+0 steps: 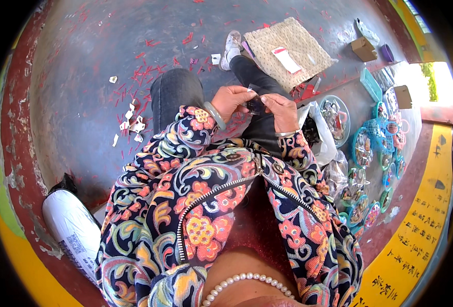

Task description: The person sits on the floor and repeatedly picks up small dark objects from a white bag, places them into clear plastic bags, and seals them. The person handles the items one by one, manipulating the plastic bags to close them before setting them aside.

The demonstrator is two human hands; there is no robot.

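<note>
Both of my hands meet over my lap: my left hand (pixel 230 100) and my right hand (pixel 282 110) each pinch an edge of a small clear packet (pixel 255 104) with something dark inside, held between them above my knees. I wear a pale bangle (pixel 214 115) on the left wrist. On the floor (pixel 83 77) toward its left edge lie red scraps (pixel 145 71) and white bits (pixel 133 124). Near the floor's right edge stand round trays (pixel 365 148) of small packed pieces, with a white plastic bag (pixel 322 134) beside my right knee.
</note>
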